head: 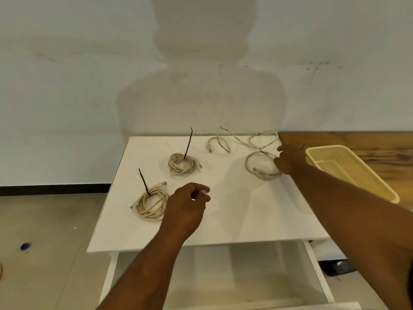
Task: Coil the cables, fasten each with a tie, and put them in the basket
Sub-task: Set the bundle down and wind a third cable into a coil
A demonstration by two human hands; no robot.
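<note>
Two beige cables lie coiled on the white table (pixel 234 215). The near coil (pixel 153 203) and the far coil (pixel 182 163) each carry a black tie sticking upward. A third beige cable (pixel 241 142) sprawls loose across the table's far right, with one loop near my right hand (pixel 289 161). That hand reaches out and grips this cable at the loop's right side. My left hand (pixel 187 204) hovers over the table's middle beside the near coil, fingers curled, nothing visible in it. The yellow basket (pixel 348 171) stands at the right, with no cable in it.
The basket rests on a wooden surface (pixel 357 142) that adjoins the white table on the right. A wall rises directly behind the table. The floor lies to the left, with a small blue object (pixel 25 246) on it.
</note>
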